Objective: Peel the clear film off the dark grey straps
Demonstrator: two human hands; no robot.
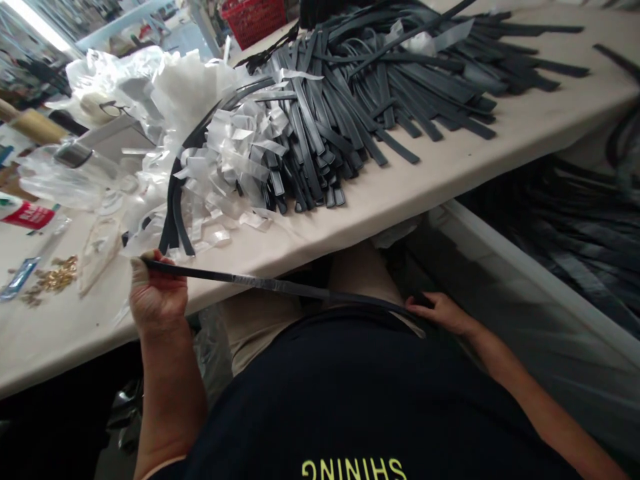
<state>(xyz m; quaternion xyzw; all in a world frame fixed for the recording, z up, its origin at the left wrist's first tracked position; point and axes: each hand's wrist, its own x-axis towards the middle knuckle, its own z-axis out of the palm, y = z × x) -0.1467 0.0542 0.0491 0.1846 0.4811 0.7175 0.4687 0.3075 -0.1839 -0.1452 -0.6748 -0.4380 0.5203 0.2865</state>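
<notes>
A long dark strap (pixel 280 285) stretches across my lap, with a clear film wrapped round part of its middle. My left hand (pixel 159 293) grips its left end over the table edge, fingers closed and thumb on top. Near my right thigh, my right hand (pixel 440 312) pinches the strap's other end. Just beyond my left hand, more dark strap ends (pixel 175 213) hang over the tabletop. A big heap of similar dark straps (pixel 345 113) lies on the table in front, beside a pile of clear film scraps (pixel 225 153).
The cream-covered table (pixel 450 160) runs diagonally across. On its left are plastic bags (pixel 185 83), small gold-coloured metal pieces (pixel 60 273) and a blue packet (pixel 20 279). A red basket (pixel 253 20) stands behind. At right, a pale bin wall (pixel 530 257) borders more dark straps (pixel 565 220).
</notes>
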